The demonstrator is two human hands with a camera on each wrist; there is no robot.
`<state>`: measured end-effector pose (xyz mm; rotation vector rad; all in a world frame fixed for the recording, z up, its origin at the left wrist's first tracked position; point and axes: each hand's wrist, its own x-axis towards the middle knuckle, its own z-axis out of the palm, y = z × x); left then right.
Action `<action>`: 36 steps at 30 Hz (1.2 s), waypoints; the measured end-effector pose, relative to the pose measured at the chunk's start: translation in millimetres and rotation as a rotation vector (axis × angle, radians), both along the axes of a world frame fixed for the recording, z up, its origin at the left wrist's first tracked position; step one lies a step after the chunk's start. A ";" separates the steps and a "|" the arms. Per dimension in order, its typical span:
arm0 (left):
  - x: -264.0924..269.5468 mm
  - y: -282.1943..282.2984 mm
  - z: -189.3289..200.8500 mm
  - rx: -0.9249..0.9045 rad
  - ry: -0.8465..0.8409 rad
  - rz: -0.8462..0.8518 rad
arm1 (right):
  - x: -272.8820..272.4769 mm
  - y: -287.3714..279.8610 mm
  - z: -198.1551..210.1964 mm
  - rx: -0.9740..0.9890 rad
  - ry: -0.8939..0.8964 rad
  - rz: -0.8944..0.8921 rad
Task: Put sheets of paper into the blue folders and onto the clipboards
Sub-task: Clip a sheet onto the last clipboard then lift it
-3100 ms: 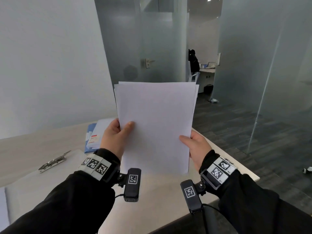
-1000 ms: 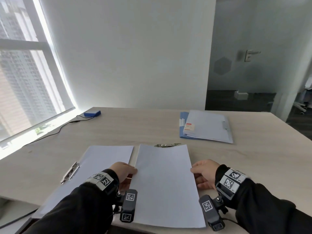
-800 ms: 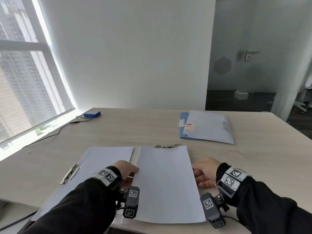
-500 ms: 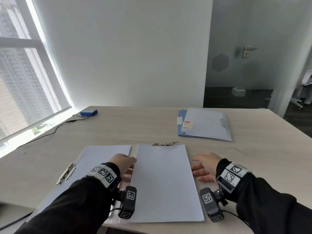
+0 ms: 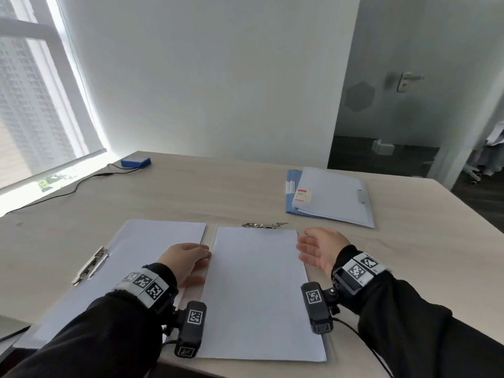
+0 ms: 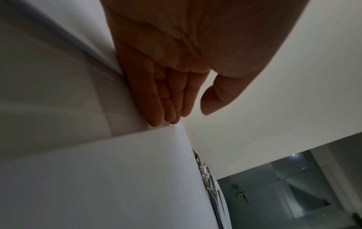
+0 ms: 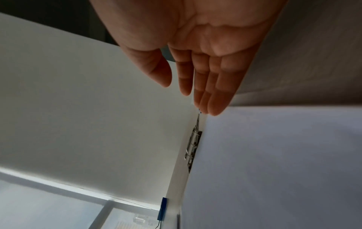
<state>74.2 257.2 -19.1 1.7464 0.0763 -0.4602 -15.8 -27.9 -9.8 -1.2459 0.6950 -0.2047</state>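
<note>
Head view looks down on a pale wooden table (image 5: pixel 191 192) where a stack of white paper sheets (image 5: pixel 259 293) lies on a clipboard, its metal clip (image 5: pixel 264 225) showing just beyond the far edge of the paper. The left hand (image 5: pixel 182 257) rests at the stack's left edge, fingers straight and held together, their tips touching the paper's side; the left wrist view shows the same fingers (image 6: pixel 156 99) laid flat along the sheet edge with the thumb apart, gripping nothing. The right hand (image 5: pixel 321 249) is just beside the stack's right edge, palm turned inward and fingers extended and relaxed; in the right wrist view the fingertips (image 7: pixel 213 106) reach close to the paper's corner, though I cannot tell if they touch it. To the left lies a second clipboard (image 5: pixel 114 271) turned at an angle, already covered with paper and with its clip (image 5: pixel 91 266) on its left side. Further back on the right sits a pile of blue folders (image 5: pixel 330 197) with a pale cover on top and a small red-and-white label. A small blue box (image 5: pixel 135 161) with a black cable (image 5: pixel 68 189) sits near the window (image 5: pixel 32 105) at the far left corner.
</note>
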 end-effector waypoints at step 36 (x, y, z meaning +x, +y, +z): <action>1.7 9.4 -10.7 -0.065 -0.047 0.007 | 129.1 93.6 14.3 -1.685 0.613 1.046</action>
